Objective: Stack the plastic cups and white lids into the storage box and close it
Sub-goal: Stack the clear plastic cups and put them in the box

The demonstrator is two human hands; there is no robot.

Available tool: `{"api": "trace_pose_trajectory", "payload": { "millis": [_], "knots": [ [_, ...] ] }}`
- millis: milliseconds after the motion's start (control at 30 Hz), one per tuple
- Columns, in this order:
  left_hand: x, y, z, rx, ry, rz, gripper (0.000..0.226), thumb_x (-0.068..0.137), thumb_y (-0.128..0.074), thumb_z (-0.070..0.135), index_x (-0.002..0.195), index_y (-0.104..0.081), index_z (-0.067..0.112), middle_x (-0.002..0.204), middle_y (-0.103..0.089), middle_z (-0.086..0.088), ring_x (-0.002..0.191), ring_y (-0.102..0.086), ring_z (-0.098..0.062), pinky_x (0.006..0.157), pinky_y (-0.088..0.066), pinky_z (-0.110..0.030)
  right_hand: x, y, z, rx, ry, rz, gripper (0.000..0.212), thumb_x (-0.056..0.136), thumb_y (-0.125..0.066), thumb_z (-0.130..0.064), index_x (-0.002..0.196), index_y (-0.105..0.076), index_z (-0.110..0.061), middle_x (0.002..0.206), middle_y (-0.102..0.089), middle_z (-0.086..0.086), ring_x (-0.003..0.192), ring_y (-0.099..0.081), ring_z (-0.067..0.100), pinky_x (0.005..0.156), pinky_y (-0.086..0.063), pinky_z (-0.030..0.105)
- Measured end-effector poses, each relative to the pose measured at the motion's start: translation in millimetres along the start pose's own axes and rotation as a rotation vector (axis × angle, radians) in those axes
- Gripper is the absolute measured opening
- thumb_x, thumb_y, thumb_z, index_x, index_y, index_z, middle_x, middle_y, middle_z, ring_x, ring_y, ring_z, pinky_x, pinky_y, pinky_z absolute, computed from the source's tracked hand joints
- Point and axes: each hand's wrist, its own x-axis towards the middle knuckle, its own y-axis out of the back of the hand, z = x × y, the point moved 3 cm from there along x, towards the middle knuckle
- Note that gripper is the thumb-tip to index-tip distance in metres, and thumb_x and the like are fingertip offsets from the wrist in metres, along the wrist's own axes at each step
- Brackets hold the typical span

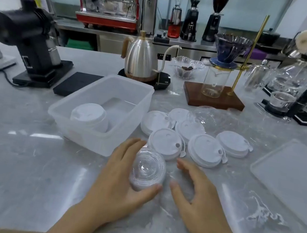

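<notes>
My left hand [120,178] grips a stack of clear plastic cups [148,170], seen bottom-up, just in front of the translucent storage box [80,125]. Inside the box sits a stack of white lids [89,115] at its near left. My right hand [194,197] hovers beside the cups with fingers apart and holds nothing. Several white lids [166,143] lie loose on the counter to the right of the box. More clear cups or clear lids [205,117] lie behind them. The box's flat lid [293,179] rests at the right.
A silver gooseneck kettle [141,61] and a black scale [76,85] stand behind the box. A wooden pour-over stand [213,98] with a glass server sits behind the lids. A black grinder [27,39] is at the far left, glassware at the far right.
</notes>
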Motion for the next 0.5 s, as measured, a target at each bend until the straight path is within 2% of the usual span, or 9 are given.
{"api": "trace_pose_trajectory", "payload": {
  "millis": [67, 133, 333, 433, 500],
  "knots": [
    [2, 0, -4, -0.054, 0.028, -0.015, 0.096, 0.067, -0.076, 0.067, 0.146, -0.041, 0.026, 0.146, -0.04, 0.015, 0.14, -0.038, 0.0, 0.111, -0.023, -0.006, 1, 0, -1, -0.058, 0.033, -0.006, 0.046, 0.083, -0.062, -0.039, 0.128, -0.057, -0.032, 0.12, -0.059, -0.025, 0.115, -0.054, -0.006, 0.101, -0.035, 0.008],
    [3, -2, -9, -0.064, 0.054, -0.055, 0.102, 0.063, -0.078, 0.069, 0.147, -0.038, 0.028, 0.145, -0.039, 0.017, 0.138, -0.038, 0.002, 0.109, -0.024, -0.005, 1, -2, -1, -0.13, 0.065, -0.038, 0.047, 0.082, -0.058, -0.043, 0.127, -0.058, -0.028, 0.117, -0.061, -0.018, 0.111, -0.053, -0.002, 0.099, -0.03, 0.005],
    [10, -4, -8, -0.066, -0.007, -0.116, 0.114, 0.055, -0.084, 0.066, 0.146, -0.02, 0.045, 0.137, -0.035, 0.032, 0.13, -0.033, 0.019, 0.102, -0.022, 0.002, 0, -2, 0, -0.161, 0.102, -0.044, 0.046, 0.083, -0.057, -0.043, 0.126, -0.059, -0.025, 0.118, -0.06, -0.016, 0.112, -0.052, 0.0, 0.101, -0.032, 0.011],
    [12, -3, -9, -0.081, -0.032, -0.101, 0.112, 0.057, -0.085, 0.063, 0.145, -0.018, 0.051, 0.139, -0.029, 0.041, 0.132, -0.033, 0.017, 0.103, -0.023, 0.001, 0, -3, 0, -0.152, 0.113, -0.042, 0.043, 0.084, -0.057, -0.043, 0.123, -0.061, -0.025, 0.117, -0.06, -0.016, 0.113, -0.053, 0.0, 0.101, -0.035, 0.015],
    [11, -3, -9, -0.082, -0.043, -0.096, 0.11, 0.059, -0.086, 0.061, 0.146, -0.02, 0.049, 0.14, -0.032, 0.04, 0.131, -0.035, 0.017, 0.102, -0.024, 0.001, -1, -2, -1, -0.158, 0.122, -0.038, 0.04, 0.085, -0.058, -0.042, 0.121, -0.062, -0.025, 0.117, -0.06, -0.016, 0.113, -0.053, 0.0, 0.101, -0.035, 0.015]
  ]
}}
